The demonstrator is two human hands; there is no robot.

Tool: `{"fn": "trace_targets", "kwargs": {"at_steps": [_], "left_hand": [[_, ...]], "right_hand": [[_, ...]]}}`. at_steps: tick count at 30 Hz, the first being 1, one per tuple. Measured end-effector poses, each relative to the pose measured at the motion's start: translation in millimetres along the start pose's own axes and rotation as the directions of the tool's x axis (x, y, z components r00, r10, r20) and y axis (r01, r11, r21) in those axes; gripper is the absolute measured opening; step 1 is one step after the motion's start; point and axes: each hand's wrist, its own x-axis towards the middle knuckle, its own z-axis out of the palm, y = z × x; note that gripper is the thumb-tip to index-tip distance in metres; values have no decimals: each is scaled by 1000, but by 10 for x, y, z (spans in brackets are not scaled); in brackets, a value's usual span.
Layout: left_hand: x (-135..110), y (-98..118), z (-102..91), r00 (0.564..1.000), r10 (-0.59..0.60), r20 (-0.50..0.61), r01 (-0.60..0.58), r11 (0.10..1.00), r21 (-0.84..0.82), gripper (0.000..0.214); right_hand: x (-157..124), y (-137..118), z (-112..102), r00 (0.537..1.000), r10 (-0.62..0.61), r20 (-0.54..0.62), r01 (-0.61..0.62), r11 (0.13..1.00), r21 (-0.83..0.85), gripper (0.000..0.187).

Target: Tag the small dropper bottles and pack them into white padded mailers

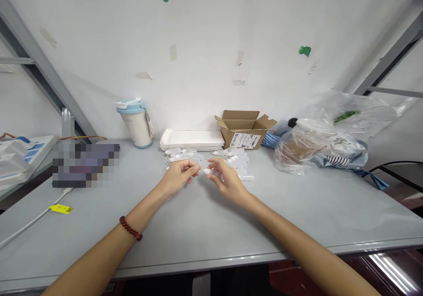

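Observation:
Over the middle of the grey table [198,225], my two hands come close together. My right hand [226,179] has its thumb and fingers closed round a small translucent plastic tube [207,171] with a white tip pointing left. My left hand [180,175] pinches a thin cord at that tip; the fingers cover most of the cord. Behind my left hand lie several similar tubes [187,156] with white looped cords. More tubes [238,159] lie behind my right hand, and one clear tube [247,178] rests just right of it.
A stack of white trays [191,140] and an opened cardboard box [243,131] stand against the wall. Left of them is a cream tumbler [137,126] with a blue lid. Bagged items [304,146] sit at the right; a blurred-out dark object [84,166] and white cable [36,221] lie left.

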Motion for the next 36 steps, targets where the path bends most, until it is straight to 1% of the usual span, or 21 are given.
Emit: {"fn": "trace_targets", "kwargs": {"at_steps": [5, 10, 13, 15, 17, 19, 21, 25, 31, 36], "left_hand": [[-23, -1, 58, 999, 32, -21, -30, 998, 55, 29], [-47, -29, 89, 999, 31, 25, -32, 999, 24, 30], [-36, -44, 86, 999, 24, 26, -25, 1000, 16, 31], [-11, -67, 70, 999, 20, 32, -20, 1000, -19, 32], [26, -102, 43, 999, 13, 49, -8, 995, -97, 32], [61, -139, 13, 998, -3, 70, 16, 983, -184, 33], [83, -167, -14, 996, -13, 83, 32, 972, -231, 33], [82, -182, -32, 995, -3, 97, 20, 984, -176, 31], [44, -148, 46, 996, 49, 77, -47, 998, -34, 32], [24, -112, 100, 998, 35, 56, -33, 998, -47, 33]], "right_hand": [[-29, 29, 9, 1000, -15, 6, 15, 999, -29, 36], [-53, 49, 15, 1000, -24, 1, 24, 999, -42, 31], [-45, 57, 22, 999, -43, 5, 43, 998, -40, 30], [-29, 58, 22, 998, -61, 2, 61, 997, -38, 28], [-10, 55, 12, 997, -77, 1, 77, 996, -46, 27], [6, 49, -5, 997, -81, 13, 81, 994, -77, 25], [14, 44, -22, 997, -78, 28, 81, 990, -118, 23], [2, 40, -25, 996, -79, 35, 83, 985, -153, 17], [-41, 8, 17, 999, -44, 12, 45, 982, -183, 10], [-62, 2, 42, 997, -79, 0, 78, 982, -171, 9]]}}
